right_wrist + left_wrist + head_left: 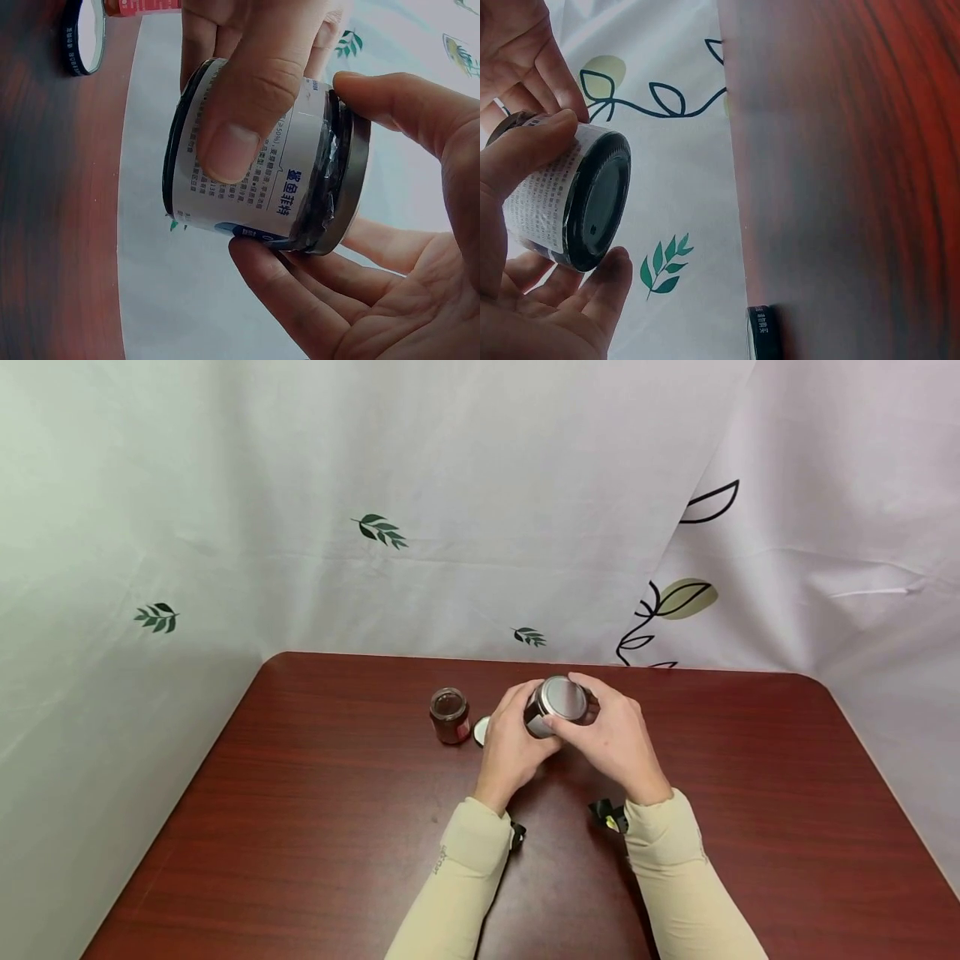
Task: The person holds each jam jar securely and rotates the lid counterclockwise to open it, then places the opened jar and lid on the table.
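Note:
A labelled glass jar [532, 202] with dark contents is held above the table between both hands. Its silver lid [565, 697] is on and tilts toward the head camera. The left hand [513, 739] grips the jar's body, its thumb lying across the white printed label [281, 199] in the right wrist view. Around the lid curl the thumb and fingers of the right hand [618, 739], some fingertips reaching down to the label. The jar's dark base [604, 202] faces the left wrist camera.
To the left of the hands, an uncovered jar [450, 718] with dark reddish contents stands on the brown table [337, 793]. Beside it lies a loose lid [88, 34], pale inside with a black printed rim. A white patterned curtain [465, 585] hangs behind the table.

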Tool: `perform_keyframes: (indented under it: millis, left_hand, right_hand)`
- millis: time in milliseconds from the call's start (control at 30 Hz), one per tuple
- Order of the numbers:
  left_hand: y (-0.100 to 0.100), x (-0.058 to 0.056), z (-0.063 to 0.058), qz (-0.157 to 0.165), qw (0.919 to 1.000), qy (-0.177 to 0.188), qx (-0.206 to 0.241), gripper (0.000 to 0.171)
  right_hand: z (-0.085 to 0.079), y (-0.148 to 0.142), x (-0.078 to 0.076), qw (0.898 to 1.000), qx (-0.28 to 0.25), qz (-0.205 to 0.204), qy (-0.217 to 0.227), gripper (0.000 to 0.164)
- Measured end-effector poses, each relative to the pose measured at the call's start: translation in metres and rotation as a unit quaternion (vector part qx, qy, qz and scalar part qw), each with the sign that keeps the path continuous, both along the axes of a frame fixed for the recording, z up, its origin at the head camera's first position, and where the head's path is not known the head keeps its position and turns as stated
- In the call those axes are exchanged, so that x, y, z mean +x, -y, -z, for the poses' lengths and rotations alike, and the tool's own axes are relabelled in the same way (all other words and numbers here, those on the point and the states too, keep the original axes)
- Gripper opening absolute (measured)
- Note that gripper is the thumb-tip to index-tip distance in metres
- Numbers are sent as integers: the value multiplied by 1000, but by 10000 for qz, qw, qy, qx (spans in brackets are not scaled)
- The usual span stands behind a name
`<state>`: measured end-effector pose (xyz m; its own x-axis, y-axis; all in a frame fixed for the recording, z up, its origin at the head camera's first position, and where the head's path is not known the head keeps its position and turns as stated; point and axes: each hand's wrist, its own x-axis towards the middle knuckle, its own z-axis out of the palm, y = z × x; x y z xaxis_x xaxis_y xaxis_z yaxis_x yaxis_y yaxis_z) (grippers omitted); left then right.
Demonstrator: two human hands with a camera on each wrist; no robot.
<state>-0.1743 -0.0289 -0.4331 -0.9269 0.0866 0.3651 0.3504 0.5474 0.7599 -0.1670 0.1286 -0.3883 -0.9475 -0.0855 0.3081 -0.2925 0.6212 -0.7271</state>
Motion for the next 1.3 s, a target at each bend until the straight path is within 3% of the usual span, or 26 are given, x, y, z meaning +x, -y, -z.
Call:
perform_keyframes:
  millis: [167,400,633,967,1300]
  left_hand:
    - [2,0,0,-58,10000,-68,30,70]
    - [4,0,0,-184,9997,132,-39,72]
    - [2,0,-1,-228,9997,120,-57,70]
    - [0,0,-2,-233,9997,-23,17,67]
    - [0,-1,-1,-307,9995,-90,-18,66]
  right_hand:
    - [0,2,0,9999,-23,-132,57,67]
    - [0,4,0,9995,40,-300,103,68]
    - [-3,4,1,9997,50,-129,202,66]
    - [-4,9,5,9994,164,236,-210,61]
    - [-1,12,6,9985,156,308,-431,59]
